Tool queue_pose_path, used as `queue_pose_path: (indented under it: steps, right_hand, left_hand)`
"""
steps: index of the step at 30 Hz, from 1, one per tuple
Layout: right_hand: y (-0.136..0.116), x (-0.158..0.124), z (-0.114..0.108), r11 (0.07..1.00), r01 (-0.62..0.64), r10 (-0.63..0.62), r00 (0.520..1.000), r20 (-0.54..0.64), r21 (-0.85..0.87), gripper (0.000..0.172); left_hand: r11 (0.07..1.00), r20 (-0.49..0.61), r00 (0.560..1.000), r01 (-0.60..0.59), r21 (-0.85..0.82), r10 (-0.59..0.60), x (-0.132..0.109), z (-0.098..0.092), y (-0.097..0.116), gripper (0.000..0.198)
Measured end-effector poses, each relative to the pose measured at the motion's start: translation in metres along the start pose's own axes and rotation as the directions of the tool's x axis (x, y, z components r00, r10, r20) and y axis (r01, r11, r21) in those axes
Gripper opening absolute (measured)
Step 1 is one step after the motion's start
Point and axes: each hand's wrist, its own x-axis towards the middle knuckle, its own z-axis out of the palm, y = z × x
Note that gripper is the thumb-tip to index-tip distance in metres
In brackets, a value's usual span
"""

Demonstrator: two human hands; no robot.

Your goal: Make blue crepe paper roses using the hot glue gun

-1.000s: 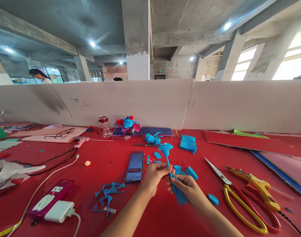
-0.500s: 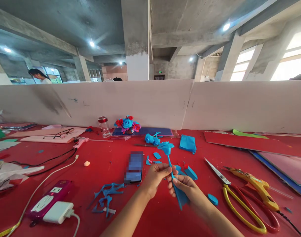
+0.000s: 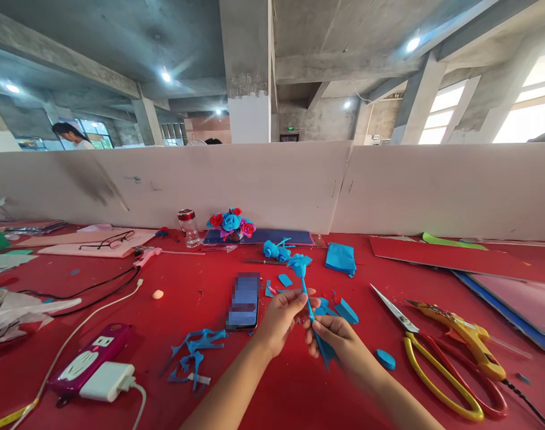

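A blue artificial flower point(image 3: 299, 265) stands nearly upright between my hands, its stem wrapped in blue material. My left hand point(image 3: 285, 315) pinches the stem below the bloom with thumb and fingers. Lower down, my right hand point(image 3: 337, 335) is closed on the same stem and on a loose blue strip point(image 3: 325, 351) that flares out beneath its fingers. Blue cut pieces point(image 3: 346, 312) lie just behind my right hand. Other finished blue flowers point(image 3: 272, 251) rest beyond the bloom, beside a stack of blue squares point(image 3: 340, 258).
On the red table point(image 3: 174, 304) a phone point(image 3: 244, 301) and blue scraps point(image 3: 194, 352) lie left of my hands. Scissors point(image 3: 433, 358) and a yellow glue gun point(image 3: 467, 334) lie right. A power strip point(image 3: 91, 358), a bottle point(image 3: 189, 230) and a flower bouquet point(image 3: 231, 224) are farther left.
The flower has turned about its stem, so its bloom looks more upright and cup-shaped. The loose blue end under my right hand reaches slightly less far down. Both hands keep their hold.
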Motion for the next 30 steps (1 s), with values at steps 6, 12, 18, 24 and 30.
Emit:
queue_pose_path:
  steps: [6,12,18,24,30]
  right_hand:
    - [-0.006,-0.001,0.002,0.999,-0.035,0.034,0.999,0.018,0.040,0.034]
    - [0.000,0.003,0.000,0.974,0.033,-0.039,0.999,-0.026,-0.225,0.043]
    - [0.006,0.004,0.000,0.955,0.102,-0.117,0.992,-0.040,-0.280,0.042]
    - [0.000,0.000,0.000,0.999,0.042,-0.042,0.999,-0.003,-0.015,0.035]
    - [-0.002,0.000,0.001,0.998,0.010,-0.010,1.000,-0.005,-0.068,0.038]
  left_hand:
    - [0.999,-0.063,0.998,-0.010,-0.052,0.007,0.000,-0.002,0.001,0.030]
    - [0.998,-0.208,0.976,-0.062,0.022,0.065,0.003,-0.002,-0.002,0.024]
    - [0.994,-0.274,0.956,-0.095,0.050,0.105,0.004,-0.001,-0.003,0.023]
    - [0.998,-0.030,0.999,-0.046,-0.040,0.045,0.000,0.000,0.002,0.039]
    - [0.999,-0.147,0.988,-0.047,-0.014,0.045,0.000,-0.002,0.003,0.029]
